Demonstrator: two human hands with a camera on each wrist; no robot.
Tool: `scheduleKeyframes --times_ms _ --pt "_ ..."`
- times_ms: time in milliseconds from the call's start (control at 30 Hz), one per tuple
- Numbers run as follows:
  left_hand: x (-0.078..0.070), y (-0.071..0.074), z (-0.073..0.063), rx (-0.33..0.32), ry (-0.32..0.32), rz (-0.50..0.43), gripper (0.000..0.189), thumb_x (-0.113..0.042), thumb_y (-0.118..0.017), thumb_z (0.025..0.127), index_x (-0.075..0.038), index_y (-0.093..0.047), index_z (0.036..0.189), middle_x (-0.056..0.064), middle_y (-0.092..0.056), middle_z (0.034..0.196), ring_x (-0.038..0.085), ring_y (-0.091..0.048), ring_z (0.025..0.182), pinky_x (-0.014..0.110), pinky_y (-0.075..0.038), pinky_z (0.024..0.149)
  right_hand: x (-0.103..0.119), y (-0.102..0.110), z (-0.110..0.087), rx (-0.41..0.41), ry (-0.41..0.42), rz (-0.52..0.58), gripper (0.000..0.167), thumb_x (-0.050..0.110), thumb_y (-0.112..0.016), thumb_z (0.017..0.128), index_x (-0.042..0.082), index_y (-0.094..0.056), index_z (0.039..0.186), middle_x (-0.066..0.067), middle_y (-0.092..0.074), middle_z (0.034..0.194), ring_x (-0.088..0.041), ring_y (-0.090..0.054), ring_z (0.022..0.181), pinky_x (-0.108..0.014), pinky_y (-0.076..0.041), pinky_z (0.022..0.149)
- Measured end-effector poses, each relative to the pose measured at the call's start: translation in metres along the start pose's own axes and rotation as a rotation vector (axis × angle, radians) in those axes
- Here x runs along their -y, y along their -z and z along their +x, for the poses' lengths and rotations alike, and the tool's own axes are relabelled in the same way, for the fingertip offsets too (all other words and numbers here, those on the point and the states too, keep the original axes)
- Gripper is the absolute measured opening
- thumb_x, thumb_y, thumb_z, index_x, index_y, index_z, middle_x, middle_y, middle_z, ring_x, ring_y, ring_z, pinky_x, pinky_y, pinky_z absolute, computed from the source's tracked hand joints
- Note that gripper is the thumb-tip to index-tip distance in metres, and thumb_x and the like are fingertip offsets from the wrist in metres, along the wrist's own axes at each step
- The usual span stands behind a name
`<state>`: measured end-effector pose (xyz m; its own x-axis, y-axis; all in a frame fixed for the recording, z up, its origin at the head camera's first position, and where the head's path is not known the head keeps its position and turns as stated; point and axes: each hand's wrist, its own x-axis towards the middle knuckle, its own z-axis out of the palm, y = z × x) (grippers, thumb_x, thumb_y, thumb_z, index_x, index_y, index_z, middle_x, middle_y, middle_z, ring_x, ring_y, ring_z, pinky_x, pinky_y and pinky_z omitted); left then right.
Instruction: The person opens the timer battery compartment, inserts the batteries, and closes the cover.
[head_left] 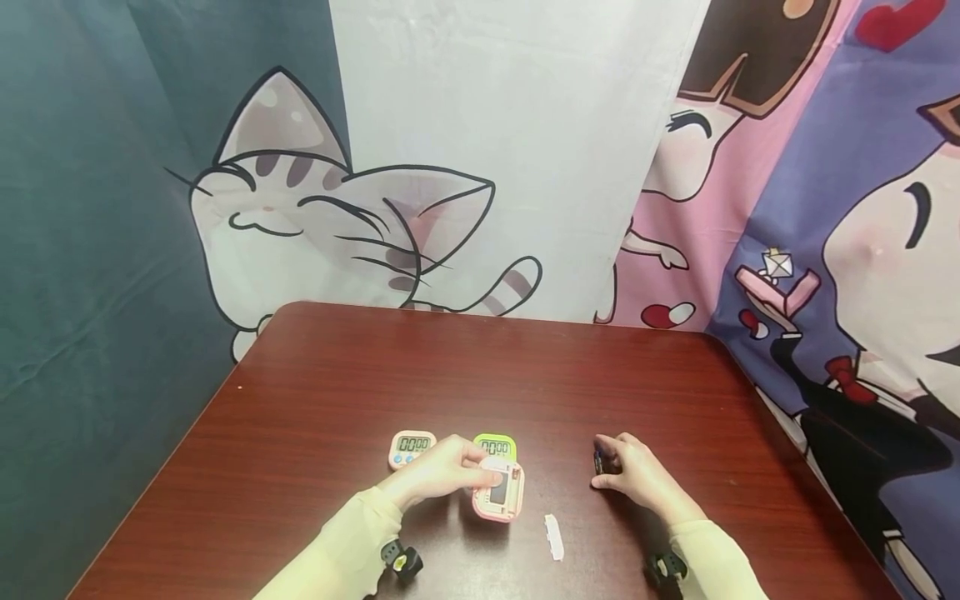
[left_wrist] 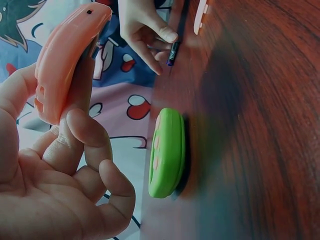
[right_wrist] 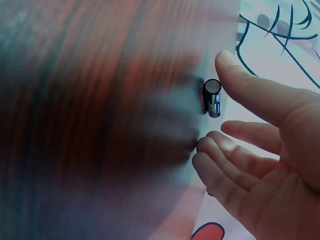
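Observation:
My left hand (head_left: 442, 471) grips a pink digital timer (head_left: 497, 510) above the table, its back turned up and the battery compartment uncovered. In the left wrist view the timer's rounded pink casing (left_wrist: 57, 65) is pinched between thumb and fingers. Over on the right, my right hand (head_left: 636, 473) reaches down to a small dark battery (right_wrist: 213, 98) on the table. Thumb and fingers stand on either side of the battery, with a gap showing in the right wrist view. A narrow white battery cover (head_left: 553, 537) lies between the hands.
Just behind the held timer lies a green timer (head_left: 497, 446), partly covered by it. A pale pink timer (head_left: 411, 446) with blue buttons sits behind my left wrist. The brown wooden table (head_left: 487, 375) ends at a printed cartoon curtain (head_left: 525, 125).

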<state>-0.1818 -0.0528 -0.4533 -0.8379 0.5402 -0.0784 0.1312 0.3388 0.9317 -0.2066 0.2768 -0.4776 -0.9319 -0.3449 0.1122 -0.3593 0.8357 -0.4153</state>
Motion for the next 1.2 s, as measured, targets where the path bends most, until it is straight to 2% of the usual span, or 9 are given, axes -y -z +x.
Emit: scheduleKeyframes --times_ms 200,533,700,867,1200 --pt "0.001 0.000 0.000 0.002 0.003 -0.001 0.020 -0.027 -0.071 0.084 -0.009 -0.067 0.075 -0.007 -0.061 0.064 0.004 -0.048 0.061 0.019 -0.036 0.055 -0.002 0.000 0.004 0.016 0.039 -0.015 0.057 0.026 -0.084 0.067 -0.002 -0.063 0.112 0.001 -0.051 0.076 -0.010 -0.045 0.068 -0.026 -0.041 0.063" --pt "0.001 0.000 0.001 0.016 0.018 -0.028 0.017 -0.026 -0.070 0.084 -0.009 -0.070 0.083 -0.005 -0.065 0.068 0.004 -0.053 0.063 0.019 -0.042 0.060 0.000 -0.003 0.006 0.029 -0.007 -0.011 0.047 0.016 -0.083 0.067 -0.003 -0.066 0.106 0.001 -0.052 0.073 -0.010 -0.046 0.067 -0.027 -0.041 0.062" --pt "0.002 0.000 0.002 0.011 0.015 -0.004 0.017 -0.028 -0.070 0.084 -0.011 -0.069 0.080 -0.007 -0.063 0.067 0.003 -0.051 0.062 0.019 -0.040 0.059 0.001 -0.005 0.008 0.001 0.033 -0.019 0.048 0.014 -0.083 0.068 -0.001 -0.065 0.110 0.003 -0.051 0.071 -0.008 -0.045 0.066 -0.027 -0.040 0.061" --pt "0.002 0.000 0.002 0.008 0.008 -0.003 0.018 -0.028 -0.070 0.084 -0.010 -0.068 0.078 -0.007 -0.062 0.066 0.004 -0.050 0.062 0.019 -0.039 0.058 0.003 -0.008 0.009 -0.037 0.079 -0.051 0.037 0.005 -0.079 0.070 0.001 -0.068 0.105 0.005 -0.048 0.067 -0.006 -0.042 0.064 -0.026 -0.038 0.060" --pt "0.003 0.000 0.001 0.010 0.016 -0.026 0.019 -0.027 -0.070 0.084 -0.008 -0.069 0.083 -0.006 -0.064 0.068 0.003 -0.053 0.063 0.019 -0.042 0.061 0.007 -0.013 0.010 -0.084 0.075 -0.058 0.027 -0.002 -0.077 0.067 0.001 -0.068 0.092 0.006 -0.044 0.064 -0.007 -0.040 0.062 -0.027 -0.038 0.059"
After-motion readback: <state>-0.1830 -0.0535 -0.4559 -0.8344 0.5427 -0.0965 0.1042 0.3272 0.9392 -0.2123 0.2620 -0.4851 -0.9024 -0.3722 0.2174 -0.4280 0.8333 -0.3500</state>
